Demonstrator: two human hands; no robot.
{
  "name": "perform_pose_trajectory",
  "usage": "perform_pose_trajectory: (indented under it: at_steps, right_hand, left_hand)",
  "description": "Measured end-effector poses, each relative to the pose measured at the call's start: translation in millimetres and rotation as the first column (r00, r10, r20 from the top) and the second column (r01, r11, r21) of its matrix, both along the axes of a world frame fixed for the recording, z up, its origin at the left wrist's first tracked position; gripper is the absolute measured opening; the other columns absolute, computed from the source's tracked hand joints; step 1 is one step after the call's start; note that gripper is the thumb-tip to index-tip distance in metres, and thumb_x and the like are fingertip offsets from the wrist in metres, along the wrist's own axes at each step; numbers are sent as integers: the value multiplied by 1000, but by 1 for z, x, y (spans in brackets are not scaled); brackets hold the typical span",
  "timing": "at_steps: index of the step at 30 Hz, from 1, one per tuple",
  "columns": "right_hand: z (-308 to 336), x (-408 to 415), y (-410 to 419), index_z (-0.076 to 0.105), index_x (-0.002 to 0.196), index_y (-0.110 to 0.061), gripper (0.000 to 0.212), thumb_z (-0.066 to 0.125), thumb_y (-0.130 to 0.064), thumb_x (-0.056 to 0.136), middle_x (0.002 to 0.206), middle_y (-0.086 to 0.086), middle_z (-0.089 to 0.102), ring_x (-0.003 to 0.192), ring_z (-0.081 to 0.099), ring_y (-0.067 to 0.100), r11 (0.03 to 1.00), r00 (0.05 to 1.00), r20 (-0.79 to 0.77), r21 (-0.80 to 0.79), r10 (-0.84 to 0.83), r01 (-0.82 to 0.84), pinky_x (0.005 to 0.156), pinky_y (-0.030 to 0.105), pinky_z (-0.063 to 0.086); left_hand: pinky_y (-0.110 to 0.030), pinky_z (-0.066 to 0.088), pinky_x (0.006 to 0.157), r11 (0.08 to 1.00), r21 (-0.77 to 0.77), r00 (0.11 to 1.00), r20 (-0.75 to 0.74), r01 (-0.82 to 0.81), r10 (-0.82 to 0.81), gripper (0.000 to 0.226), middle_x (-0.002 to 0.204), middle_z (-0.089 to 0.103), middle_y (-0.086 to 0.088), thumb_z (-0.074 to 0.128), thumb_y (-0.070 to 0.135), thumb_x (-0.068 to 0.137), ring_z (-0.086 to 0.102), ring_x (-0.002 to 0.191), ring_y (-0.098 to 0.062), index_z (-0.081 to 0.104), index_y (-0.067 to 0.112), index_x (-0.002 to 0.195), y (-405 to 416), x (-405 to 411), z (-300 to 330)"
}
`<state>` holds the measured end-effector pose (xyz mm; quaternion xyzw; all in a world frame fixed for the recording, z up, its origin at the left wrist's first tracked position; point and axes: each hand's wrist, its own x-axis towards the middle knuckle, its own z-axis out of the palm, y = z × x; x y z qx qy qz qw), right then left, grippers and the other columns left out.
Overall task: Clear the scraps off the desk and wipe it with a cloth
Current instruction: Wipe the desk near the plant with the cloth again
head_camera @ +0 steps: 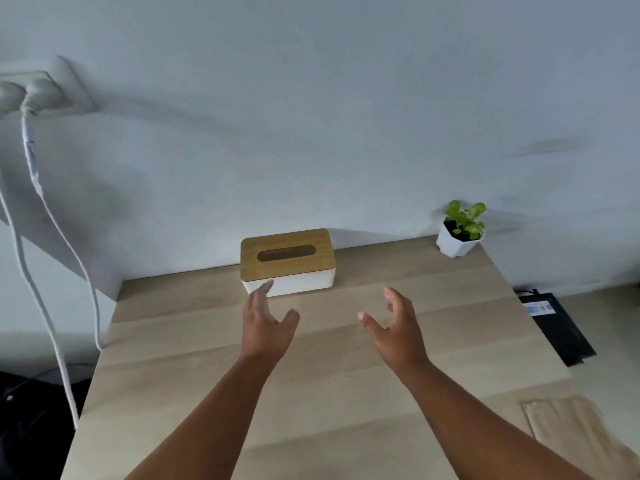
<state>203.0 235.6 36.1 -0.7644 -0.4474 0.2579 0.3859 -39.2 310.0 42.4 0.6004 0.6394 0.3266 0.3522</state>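
A light wooden desk (194,341) fills the lower view. A white tissue box with a wooden lid (287,259) stands at its far edge against the wall. My left hand (265,327) hovers over the desk just in front of the box, fingers apart and holding nothing, its fingertips near the box's front left corner. My right hand (398,327) is held level with it to the right, also spread and holding nothing. One tiny pale speck (345,377) lies on the desk between my forearms. No cloth is in view.
A small green plant in a white pot (459,233) stands at the far right corner. A brown paper bag (571,434) hangs by the desk's right edge. A black device (554,323) lies on the floor at right. White cables (52,271) hang from wall plugs at left.
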Motion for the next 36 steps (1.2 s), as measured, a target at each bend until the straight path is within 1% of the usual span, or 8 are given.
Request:
perform_pose_trajectory:
  at_steps: [7,11,17,21,25,29,33,36]
  right_hand:
    - [-11,48,-63,53,144,-17,67,80,-35,86,140,4,53,131,52,22,999,998,50,-39,-35,37,112,34,42]
    - [-18,85,-102,52,147,-11,67,78,-33,89,148,9,52,139,48,24,997,996,94,-80,-4,12,116,31,35]
    - [-29,158,-173,46,152,-17,68,71,-40,94,157,3,44,147,38,20,987,989,149,-159,3,21,120,39,35]
    - [-42,204,-222,46,152,-21,65,67,-43,95,160,-1,41,149,34,18,971,966,250,-238,59,2,122,42,32]
    - [-55,245,-262,49,150,-22,61,64,-45,95,160,1,41,151,31,24,949,937,337,-315,93,19,120,52,34]
    - [-71,276,-290,53,149,-21,61,68,-42,94,165,3,35,154,27,28,933,873,444,-358,201,-33,122,54,29]
    - [-86,286,-302,47,153,-20,64,47,-52,98,168,8,27,158,16,29,917,787,526,-378,324,-125,123,58,27]
    - [-90,282,-300,44,155,-17,69,35,-54,97,168,12,27,158,16,33,918,761,555,-375,336,-131,123,60,24]
  left_hand:
    - [-31,34,110,986,14,974,-159,165,-161,68,147,50,3,72,27,85,41,137,-18,46,21,147,-47,40,-6]
    - [-41,34,118,979,0,946,-259,202,-195,68,147,51,-3,75,31,87,40,140,-25,48,17,148,-74,62,-19]
    - [-44,37,115,977,-84,922,-323,197,-214,70,145,54,-9,80,34,84,44,135,-33,52,11,144,-134,99,-48]
    - [-49,39,113,971,-121,890,-388,207,-238,75,146,54,-13,69,47,79,45,134,-38,55,8,142,-164,119,-69]
    - [-48,28,122,968,-158,845,-474,198,-250,76,160,42,-5,74,47,87,29,149,-28,47,15,151,-178,131,-87]
    - [-47,15,127,965,-152,791,-553,214,-263,80,168,29,-4,68,54,90,16,157,-23,41,18,156,-179,136,-96]
    - [-45,3,129,970,-141,764,-598,197,-242,82,172,18,-4,61,60,93,5,159,-23,34,20,160,-175,139,-99]
    - [-46,2,128,974,-123,755,-616,188,-223,86,171,18,-4,42,73,92,5,159,-25,33,21,160,-170,140,-100]
